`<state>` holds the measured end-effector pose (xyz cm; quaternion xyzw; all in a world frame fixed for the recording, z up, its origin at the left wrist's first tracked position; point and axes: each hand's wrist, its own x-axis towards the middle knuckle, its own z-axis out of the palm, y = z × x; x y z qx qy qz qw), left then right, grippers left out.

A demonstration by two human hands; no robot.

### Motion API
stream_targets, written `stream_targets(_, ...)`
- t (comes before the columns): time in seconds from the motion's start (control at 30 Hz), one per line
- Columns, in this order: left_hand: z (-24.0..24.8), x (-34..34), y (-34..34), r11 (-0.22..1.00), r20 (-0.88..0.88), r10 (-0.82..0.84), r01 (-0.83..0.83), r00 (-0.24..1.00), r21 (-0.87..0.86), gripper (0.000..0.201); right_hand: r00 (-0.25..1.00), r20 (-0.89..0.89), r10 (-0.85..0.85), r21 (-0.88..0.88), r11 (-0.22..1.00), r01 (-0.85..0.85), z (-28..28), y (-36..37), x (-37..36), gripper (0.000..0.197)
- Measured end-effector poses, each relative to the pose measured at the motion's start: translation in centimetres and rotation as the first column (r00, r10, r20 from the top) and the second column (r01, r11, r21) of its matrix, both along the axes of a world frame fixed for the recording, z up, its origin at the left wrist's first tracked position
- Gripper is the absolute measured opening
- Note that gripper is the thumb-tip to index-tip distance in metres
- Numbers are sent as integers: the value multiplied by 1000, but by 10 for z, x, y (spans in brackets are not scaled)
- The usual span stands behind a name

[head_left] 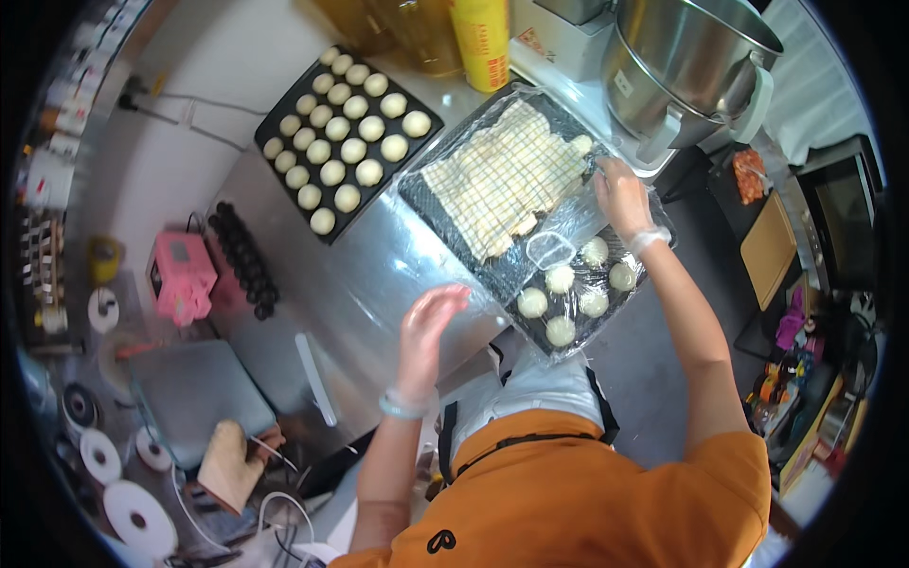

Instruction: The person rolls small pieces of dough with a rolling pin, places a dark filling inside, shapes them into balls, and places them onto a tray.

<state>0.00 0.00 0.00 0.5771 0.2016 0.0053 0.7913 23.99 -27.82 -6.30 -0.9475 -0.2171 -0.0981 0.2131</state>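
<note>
A dark tray (492, 273) on the steel table carries a pale lattice-patterned sheet of dough (507, 175) and, at its near right end, several round dough balls (561, 331). Clear plastic wrap (568, 204) lies wrinkled and shiny over them. My right hand (625, 199) is over the tray's right side, its fingers closed at the wrap beside the dough sheet. Left of the tray, my left hand (432, 327) hovers with fingers stretched out, holding nothing. A clear ring-shaped piece (550, 250) shows between sheet and balls; its kind is unclear.
A second dark tray (379, 194) full of dough balls sits at the far left. Behind stand a yellow cylinder (481, 47) and a steel mixing bowl (663, 71). A pink device (182, 276) and a black ridged object (241, 260) are at left.
</note>
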Motion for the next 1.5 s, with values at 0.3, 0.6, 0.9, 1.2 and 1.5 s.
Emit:
stream_targets(0.3,-20,286,-44,444,226,-585,75,779,893,23,942,213,-261,-82,955,284,-50,58,100,25)
stream_targets(0.6,-67,404,-72,273,135,-642,60,755,960,20,941,185,-284,-134,941,311,-66,73,125,5)
stream_targets(0.9,-81,403,-89,154,-108,-781,357,615,921,16,992,95,81,-150,987,-66,-26,76,38,15)
stream_targets(1.2,-89,388,-120,-105,-480,-766,654,427,749,36,985,150,87,7,996,-89,-37,73,24,20)
stream_targets(1.5,-91,387,-137,-175,-577,-665,653,474,737,37,980,170,104,-34,994,-99,-39,64,21,21)
